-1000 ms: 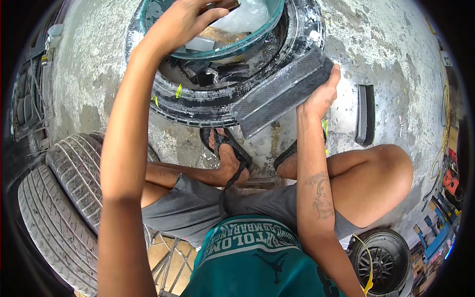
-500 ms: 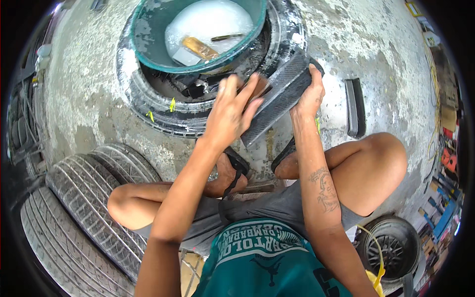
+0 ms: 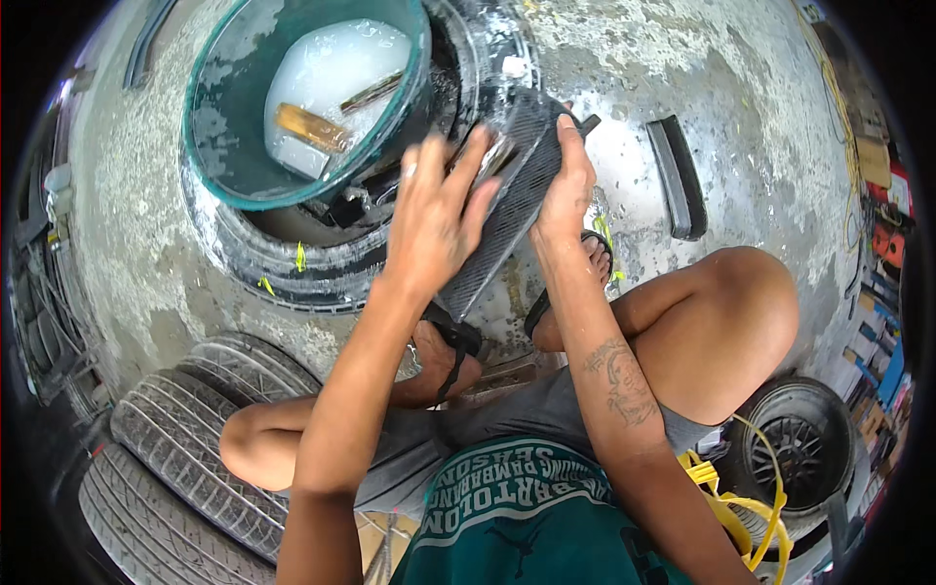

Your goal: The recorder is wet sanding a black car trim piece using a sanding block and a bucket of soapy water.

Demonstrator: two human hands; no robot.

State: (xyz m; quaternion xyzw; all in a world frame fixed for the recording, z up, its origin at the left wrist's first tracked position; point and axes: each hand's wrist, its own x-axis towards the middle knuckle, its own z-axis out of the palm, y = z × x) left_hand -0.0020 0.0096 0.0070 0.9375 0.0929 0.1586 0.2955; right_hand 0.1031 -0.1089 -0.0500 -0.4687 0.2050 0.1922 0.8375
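Here, working beside a deep, round, teal plastic basin (image 3: pixel 229 127), set within the ring of a big black rubber tyre (image 3: pixel 341 285) lying flat on the patchy grey concrete floor (image 3: pixel 624 88). Can see in the basin a pool of whitish, foamy water (image 3: pixel 327 68), and in it a yellow-brown oblong block (image 3: pixel 310 128), a flat pale grey slab (image 3: pixel 297 156) just beside the block on the near side, and a thin dark stick (image 3: pixel 370 91) toward the right wall. Can also make out dark pieces (image 3: pixel 353 203) inside the tyre's opening, below the basin's rim, too shadowed to name.

Hold a long, woven-patterned, dark grey panel (image 3: pixel 512 195) up off the floor, to the right of the basin and over the tyre's near right edge. Grip it along its right edge with the right hand (image 3: pixel 565 185), with the thumb on the edge and the other fingers mostly hidden behind. Have the left hand (image 3: pixel 429 214) on the opposite side, blurred, with fingers spread over the panel's left part; see a shiny dark object (image 3: pixel 497 151) by the fingertips, but cannot tell a grip on it from a mere touch.

Slant the panel's long axis from lower left to upper right, with the far end pointing away and the near end toward the left foot (image 3: pixel 429 349). See a dark grey channel-shaped strip (image 3: pixel 676 180) on the floor to the right, apart from both hands, with its far end leaning slightly left.
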